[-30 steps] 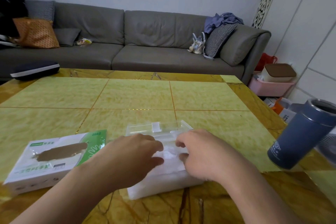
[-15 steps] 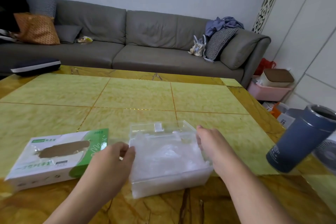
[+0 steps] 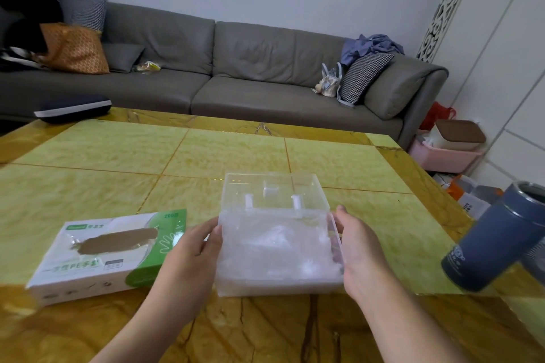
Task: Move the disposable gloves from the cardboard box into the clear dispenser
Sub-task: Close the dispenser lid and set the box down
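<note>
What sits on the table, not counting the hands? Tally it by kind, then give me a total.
Cardboard glove box: 1
Clear dispenser holding gloves, gripped at its sides by the left hand and right hand: 1
Blue tumbler: 1
Dark case at the far edge: 1
Total: 4

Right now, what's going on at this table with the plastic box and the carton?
A person is refilling a clear dispenser with disposable gloves. The left hand and right hand each press against one side of the dispenser, which sits on the table full of crumpled clear gloves, with its lid tilted up at the back. The cardboard box lies to the left of the dispenser, untouched; its oval opening looks empty. A blue flask stands off to the right.
</note>
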The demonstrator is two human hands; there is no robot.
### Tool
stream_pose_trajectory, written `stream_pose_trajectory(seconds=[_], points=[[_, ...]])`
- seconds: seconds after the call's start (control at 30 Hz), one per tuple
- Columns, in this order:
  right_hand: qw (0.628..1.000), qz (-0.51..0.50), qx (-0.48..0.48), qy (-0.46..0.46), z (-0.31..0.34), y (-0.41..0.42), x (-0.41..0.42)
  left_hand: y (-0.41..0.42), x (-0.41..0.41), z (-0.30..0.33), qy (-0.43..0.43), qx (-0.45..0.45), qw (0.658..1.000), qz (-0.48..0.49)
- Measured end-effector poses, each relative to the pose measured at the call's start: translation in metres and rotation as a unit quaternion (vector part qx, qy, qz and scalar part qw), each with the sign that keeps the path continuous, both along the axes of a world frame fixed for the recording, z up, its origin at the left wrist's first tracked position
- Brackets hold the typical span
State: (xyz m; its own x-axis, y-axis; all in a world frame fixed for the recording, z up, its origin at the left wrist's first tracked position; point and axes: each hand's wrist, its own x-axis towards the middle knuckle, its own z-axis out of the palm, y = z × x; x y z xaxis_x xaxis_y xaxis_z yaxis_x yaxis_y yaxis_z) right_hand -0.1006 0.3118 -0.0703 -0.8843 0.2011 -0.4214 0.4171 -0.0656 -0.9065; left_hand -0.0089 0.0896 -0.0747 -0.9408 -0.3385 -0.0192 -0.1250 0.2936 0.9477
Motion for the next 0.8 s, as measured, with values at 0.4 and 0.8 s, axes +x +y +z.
stream_pose_trajectory(seconds=[0.4, 0.8], points=[[0.995, -0.005, -0.078, 0.061, 0.001, -0.003, 0.007, -0.009, -0.008, -0.004, -0.013, -0.053, 0.999, 0.005], [0.989, 0.012, -0.097, 0.108, -0.002, 0.000, 0.002, -0.016, -0.013, -0.009, -0.061, 0.165, 0.984, -0.016]])
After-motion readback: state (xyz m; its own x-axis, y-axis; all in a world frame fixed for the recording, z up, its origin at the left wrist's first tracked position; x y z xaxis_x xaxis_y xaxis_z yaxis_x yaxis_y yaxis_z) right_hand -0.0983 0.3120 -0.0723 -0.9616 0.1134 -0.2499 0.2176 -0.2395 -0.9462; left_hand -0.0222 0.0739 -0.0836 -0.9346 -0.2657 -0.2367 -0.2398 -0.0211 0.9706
